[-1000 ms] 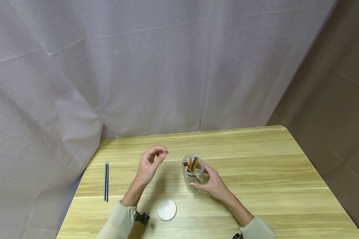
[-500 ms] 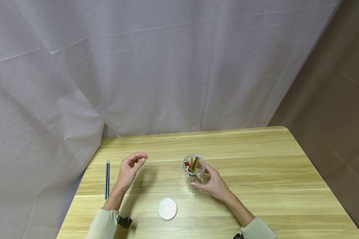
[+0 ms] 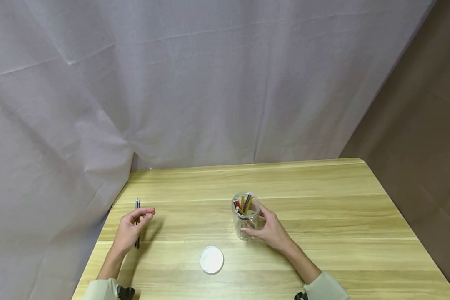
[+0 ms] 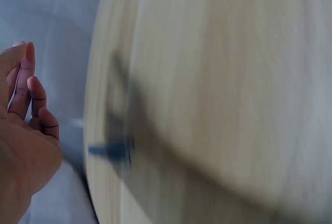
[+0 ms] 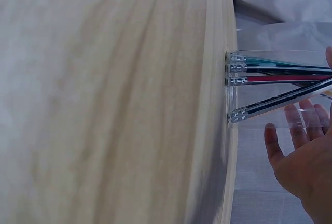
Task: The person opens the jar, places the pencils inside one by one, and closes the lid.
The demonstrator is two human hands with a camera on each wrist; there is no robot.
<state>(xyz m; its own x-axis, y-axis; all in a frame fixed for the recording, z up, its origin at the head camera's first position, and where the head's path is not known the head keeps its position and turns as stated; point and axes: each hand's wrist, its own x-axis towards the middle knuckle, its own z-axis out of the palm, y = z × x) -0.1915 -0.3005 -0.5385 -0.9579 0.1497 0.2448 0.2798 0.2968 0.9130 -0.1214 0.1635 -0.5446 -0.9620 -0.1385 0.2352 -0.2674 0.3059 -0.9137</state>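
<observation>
My right hand [image 3: 271, 231] grips the side of a clear cylindrical jar [image 3: 243, 229], its fingers and thumb around the wall. Several pencils [image 3: 246, 204] lean inside the jar; in the right wrist view their striped shafts [image 5: 280, 79] show through the clear plastic, with silvery ends near the base. On the left, my left hand [image 3: 129, 229] hangs over dark pencils [image 3: 137, 203] lying on the table, hiding their middle. Its fingers are loosely bent, with nothing seen between them. The left wrist view shows the loose pencils [image 4: 111, 150] only as a dark blur, apart from the hand [image 4: 31, 146].
A round clear lid [image 3: 211, 259] lies on the wooden table [image 3: 322, 208] between the two forearms. Grey cloth [image 3: 210, 83] hangs behind the table and down its left side. A brownish cloth [image 3: 416, 125] covers the right side.
My left hand has moved left and nearer, from beside the jar to over the loose pencils. The right hand keeps its grip on the jar, which stands in nearly the same place.
</observation>
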